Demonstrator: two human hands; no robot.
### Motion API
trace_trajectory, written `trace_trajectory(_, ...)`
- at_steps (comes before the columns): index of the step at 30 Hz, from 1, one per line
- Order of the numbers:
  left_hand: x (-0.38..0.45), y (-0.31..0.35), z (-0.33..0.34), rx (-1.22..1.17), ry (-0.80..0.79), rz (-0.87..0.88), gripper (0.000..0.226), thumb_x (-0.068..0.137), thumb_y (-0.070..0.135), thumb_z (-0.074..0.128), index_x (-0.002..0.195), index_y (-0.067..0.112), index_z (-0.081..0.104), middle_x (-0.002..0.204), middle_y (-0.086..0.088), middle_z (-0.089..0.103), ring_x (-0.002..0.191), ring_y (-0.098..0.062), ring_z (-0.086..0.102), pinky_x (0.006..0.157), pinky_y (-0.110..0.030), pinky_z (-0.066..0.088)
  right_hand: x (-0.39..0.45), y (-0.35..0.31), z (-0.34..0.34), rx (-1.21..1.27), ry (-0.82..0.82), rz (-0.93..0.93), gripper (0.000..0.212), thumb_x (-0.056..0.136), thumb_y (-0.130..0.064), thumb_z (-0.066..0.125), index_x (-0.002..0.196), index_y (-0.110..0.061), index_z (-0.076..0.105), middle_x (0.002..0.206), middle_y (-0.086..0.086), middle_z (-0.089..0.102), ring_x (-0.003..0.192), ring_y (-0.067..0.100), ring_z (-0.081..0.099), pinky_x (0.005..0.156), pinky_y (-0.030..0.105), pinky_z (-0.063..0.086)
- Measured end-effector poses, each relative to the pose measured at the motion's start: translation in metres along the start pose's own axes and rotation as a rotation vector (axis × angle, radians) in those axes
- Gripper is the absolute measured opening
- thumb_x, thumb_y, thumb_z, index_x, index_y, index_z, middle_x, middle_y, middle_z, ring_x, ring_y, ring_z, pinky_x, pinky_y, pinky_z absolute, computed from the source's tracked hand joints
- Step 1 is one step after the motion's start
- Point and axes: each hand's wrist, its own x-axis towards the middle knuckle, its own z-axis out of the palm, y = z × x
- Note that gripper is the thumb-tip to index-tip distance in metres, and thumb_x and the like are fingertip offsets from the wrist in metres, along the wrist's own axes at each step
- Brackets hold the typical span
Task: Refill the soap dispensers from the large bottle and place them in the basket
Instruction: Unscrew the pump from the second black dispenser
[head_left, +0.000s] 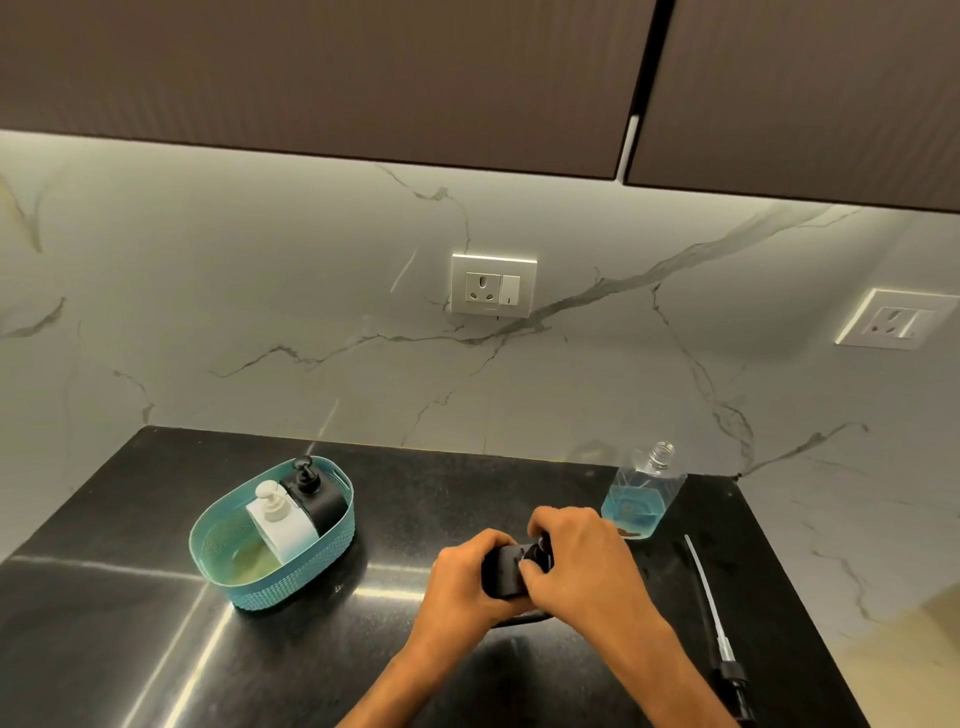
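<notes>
Black dispenser (503, 570) stands on the near counter (130, 649), clamped in the left hand (462, 577); the right hand (571, 558) grips its pump cap. Step: likely cap fitting. Next: transfer left into the basket (291, 587), beside two dispensers (298, 512).

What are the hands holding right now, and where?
A black soap dispenser: left hand grips its body, right hand is on its pump top.

Two dispensers (296, 512) stand in the basket (249, 582) (left), the large bottle (643, 493) well right.
</notes>
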Motion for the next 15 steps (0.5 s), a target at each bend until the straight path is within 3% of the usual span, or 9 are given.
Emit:
trace_trajectory(2,0.001,0.001,0.000,0.002,-0.007,0.002,0.055,0.062,0.054,0.089,0.105,0.028,0.068,0.092,0.018,0.072,0.088,-0.004,0.070,0.074,-0.015,0.056,-0.001,0.000,0.000,0.027,-0.059,-0.027,0.043,0.081,-0.034,0.076,0.120,-0.035,0.060,0.114,-0.009,0.062,0.105,0.010,0.061,0.089,0.022,0.054)
trace_trajectory(5,0.002,0.000,0.000,0.008,-0.010,0.002,0.053,0.062,0.053,0.087,0.105,0.028,0.067,0.091,0.018,0.071,0.087,-0.003,0.069,0.072,-0.017,0.057,0.000,-0.004,-0.003,-0.015,-0.099,-0.002,0.058,0.078,-0.051,0.076,0.130,-0.039,0.053,0.120,-0.009,0.057,0.110,0.013,0.058,0.093,0.028,0.053)
trace_trajectory(7,0.003,0.000,0.000,0.006,-0.002,0.006,0.052,0.063,0.054,0.086,0.103,0.028,0.067,0.089,0.018,0.071,0.086,-0.004,0.069,0.071,-0.015,0.055,0.001,-0.004,-0.003,-0.029,-0.084,0.039,0.050,0.083,-0.054,0.075,0.125,-0.034,0.058,0.119,-0.006,0.061,0.108,0.013,0.060,0.092,0.026,0.052)
trace_trajectory(10,0.003,0.003,0.000,0.012,0.002,0.019,0.054,0.063,0.060,0.086,0.104,0.030,0.067,0.091,0.021,0.070,0.090,-0.002,0.068,0.073,-0.012,0.053,0.003,0.000,-0.003,-0.015,-0.086,0.038,0.030,0.087,-0.037,0.077,0.115,-0.031,0.067,0.116,-0.005,0.068,0.106,0.010,0.062,0.091,0.022,0.051)
trace_trajectory(15,0.002,0.000,0.002,0.026,-0.007,0.012,0.053,0.064,0.057,0.089,0.105,0.032,0.067,0.094,0.021,0.071,0.091,0.000,0.069,0.076,-0.014,0.055,0.003,0.002,-0.013,-0.020,-0.096,0.023,0.030,0.084,-0.025,0.079,0.113,-0.030,0.071,0.115,-0.005,0.069,0.106,0.010,0.062,0.092,0.021,0.052)
